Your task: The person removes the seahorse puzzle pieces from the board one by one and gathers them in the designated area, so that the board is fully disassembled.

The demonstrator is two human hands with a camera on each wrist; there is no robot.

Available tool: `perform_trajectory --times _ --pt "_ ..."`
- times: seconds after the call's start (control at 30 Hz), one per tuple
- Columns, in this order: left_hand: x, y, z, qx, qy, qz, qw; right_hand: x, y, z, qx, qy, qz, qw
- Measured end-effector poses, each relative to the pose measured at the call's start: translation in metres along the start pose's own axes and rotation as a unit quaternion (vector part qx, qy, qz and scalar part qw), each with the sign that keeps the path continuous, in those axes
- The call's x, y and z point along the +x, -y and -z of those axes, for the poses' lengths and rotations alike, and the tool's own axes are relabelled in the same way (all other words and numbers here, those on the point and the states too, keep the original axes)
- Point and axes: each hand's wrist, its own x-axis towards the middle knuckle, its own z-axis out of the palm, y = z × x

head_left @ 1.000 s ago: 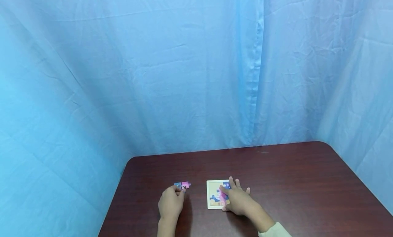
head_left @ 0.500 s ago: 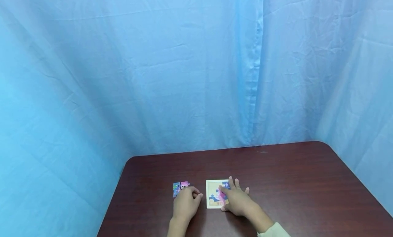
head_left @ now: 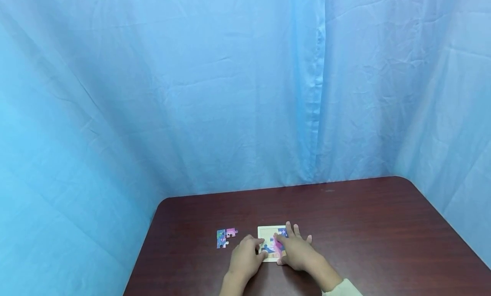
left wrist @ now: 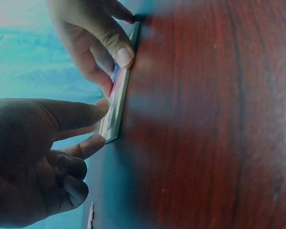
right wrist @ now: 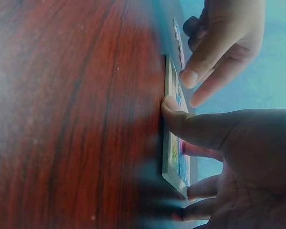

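A small jigsaw tray (head_left: 270, 227) with a pale rim lies on the table, partly filled with blue, pink and tan pieces. My right hand (head_left: 298, 251) holds it across its right side, thumb on the near rim and another finger at the far edge. One right fingertip presses on the pink part of the picture. My left hand (head_left: 244, 259) is at the tray's left side, thumb and forefinger apart over the rim and its other fingers curled in. No piece shows between those left fingertips. Several loose jigsaw pieces (head_left: 220, 236), blue and pink, lie left of the tray.
The dark red-brown table (head_left: 360, 228) has rounded far corners. Light blue curtains (head_left: 215, 96) hang behind it and at both sides. A pale sleeve (head_left: 342, 288) covers the right forearm.
My left hand has moved right from the loose pieces to the tray's left rim, uncovering those pieces. My right hand has stayed on the tray.
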Motion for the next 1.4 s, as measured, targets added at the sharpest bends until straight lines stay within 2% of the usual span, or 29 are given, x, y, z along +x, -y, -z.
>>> perform_trajectory --times 0.43,0.87,1.17,1.4 --pt "0.0001 0.0011 -0.0058 0.002 -0.022 0.0 0.9998 0.0002 -0.0006 -0.0008 0.001 -0.005 0.003 1.0" --pt "0.0024 0.0005 -0.0079 0.001 -0.022 0.006 0.9997 0.0007 -0.0011 0.0004 0.0 -0.002 0.003 1.0" --pt "0.0049 0.003 -0.0094 -0.003 -0.037 -0.007 0.9993 0.0019 -0.0016 0.0011 0.011 -0.005 0.0 1.0" --pt "0.0058 0.0028 -0.0083 -0.007 -0.043 -0.012 0.999 0.0033 -0.0015 0.0019 0.019 0.012 -0.013 1.0"
